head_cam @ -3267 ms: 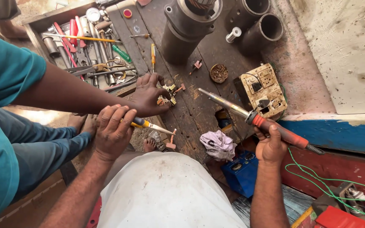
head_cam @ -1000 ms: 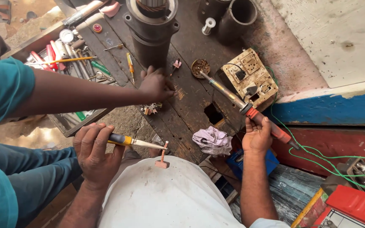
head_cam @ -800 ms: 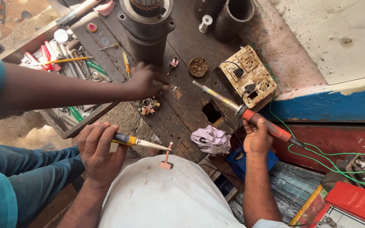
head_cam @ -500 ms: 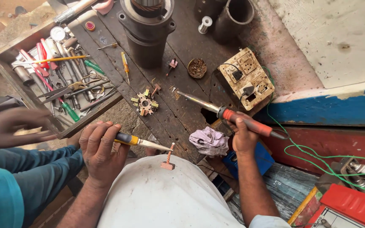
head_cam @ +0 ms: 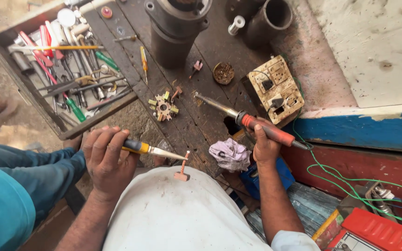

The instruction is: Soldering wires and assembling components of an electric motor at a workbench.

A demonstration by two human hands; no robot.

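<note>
My left hand (head_cam: 105, 160) was curled shut round the yellow handle of one small screwdriver (head_cam: 152, 150), forearm rising from the near edge, the tip aimed right at one small copper piece (head_cam: 182, 169) that stood on my white-clad knee (head_cam: 173, 209). Tip and piece looked to be touching, though I could not be sure from that angle. My right hand (head_cam: 265, 145) was clenched on the orange grip of one soldering iron (head_cam: 243, 120), its forearm coming up from the near right and the metal tip slanting far-left over the dark wooden table (head_cam: 201, 93). Left of that tip lay one brush holder (head_cam: 164, 107). Just left of the right hand sat one crumpled rag (head_cam: 230, 154). One open tool tray (head_cam: 61, 79) lay at far left.
</note>
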